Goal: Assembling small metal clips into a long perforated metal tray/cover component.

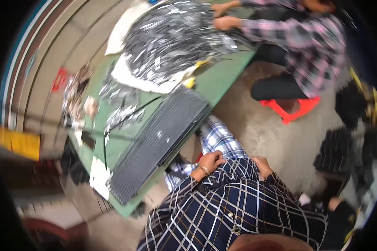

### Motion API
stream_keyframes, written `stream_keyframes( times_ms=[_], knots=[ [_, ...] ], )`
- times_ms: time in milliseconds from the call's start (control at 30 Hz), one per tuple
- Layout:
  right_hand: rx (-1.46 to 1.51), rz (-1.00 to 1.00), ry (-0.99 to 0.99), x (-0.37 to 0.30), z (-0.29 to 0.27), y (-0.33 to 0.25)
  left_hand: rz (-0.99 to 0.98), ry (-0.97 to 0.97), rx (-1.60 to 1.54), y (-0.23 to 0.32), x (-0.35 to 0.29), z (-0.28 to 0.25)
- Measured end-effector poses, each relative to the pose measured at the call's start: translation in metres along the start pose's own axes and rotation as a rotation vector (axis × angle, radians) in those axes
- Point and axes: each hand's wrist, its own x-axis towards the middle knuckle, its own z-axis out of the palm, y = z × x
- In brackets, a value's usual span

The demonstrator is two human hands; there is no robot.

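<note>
My left hand (212, 162), a thin band at its wrist, is over my lap with its fingers curled in at the front hem of my dark checked shirt (238, 201). At the other side of my waist, my right hand (262, 166) rests against the shirt's edge; its fingertips are blurred and partly hidden. In front of my left hand, a stack of long black ribbed strips (161, 144) lies slantwise along the near edge of a green table (222, 79). Neither hand touches the stack.
A heap of loose black strips (167, 42) on a white sack (130, 77) covers the far table. Another person's hands (226, 23) touch its right side. That person sits on a red stool (289, 111). Dark bundles (335, 150) stand at the right. Clear plastic (117, 96) lies farther left.
</note>
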Motion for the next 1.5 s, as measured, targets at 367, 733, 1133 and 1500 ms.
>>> stream_keyframes(
  times_ms=[367, 733, 1133, 1500],
  knots=[
    [-0.706, 0.0, -0.573, 0.07, -0.036, -0.026, -0.078, 0.003, -0.077, -0.017, -0.022, -0.017],
    [-0.67, -0.38, -0.41, 0.06, 0.09, -0.109, -0.204, 0.241, 0.034, 0.026, -0.082, -0.038],
    [-1.213, -1.156, -1.142, -0.031, 0.239, -0.102, -0.186, 1.163, 0.062, 0.005, -0.217, -0.145],
    [-0.815, -1.242, -0.613, 0.0, 0.4, -0.289, -0.743, 1.636, 0.131, -0.137, -0.351, -0.174]
  ],
)
